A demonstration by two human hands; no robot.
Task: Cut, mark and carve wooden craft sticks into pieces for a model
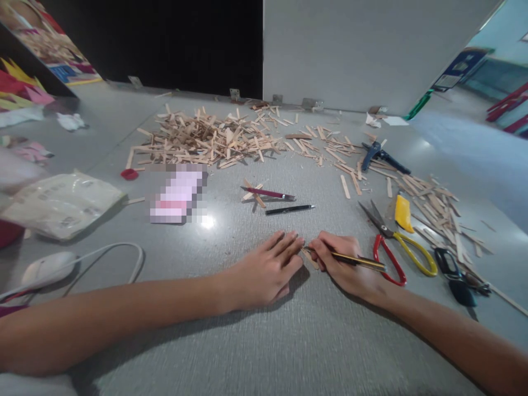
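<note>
My right hand [344, 267] is closed round a black and gold pencil [358, 261], its tip end at a small wooden stick [310, 258] on the grey table. The fingers of my left hand [270, 269] lie stretched out on the table beside that stick, partly hiding it. Beyond my hands are a dark red craft knife [270, 193], lying across a few crossed sticks [259, 199], and a black pen [290, 209]. Scissors [385, 231] with red and yellow handles lie open to the right of my right hand.
A heap of wooden sticks [210, 137] spreads across the back. More sticks, a blue tool [373, 155], a yellow cutter [403, 213] and a black tool [456, 278] lie right. Left are a blurred pink object [177, 195], a plastic bag [66, 203] and a white mouse [49, 268].
</note>
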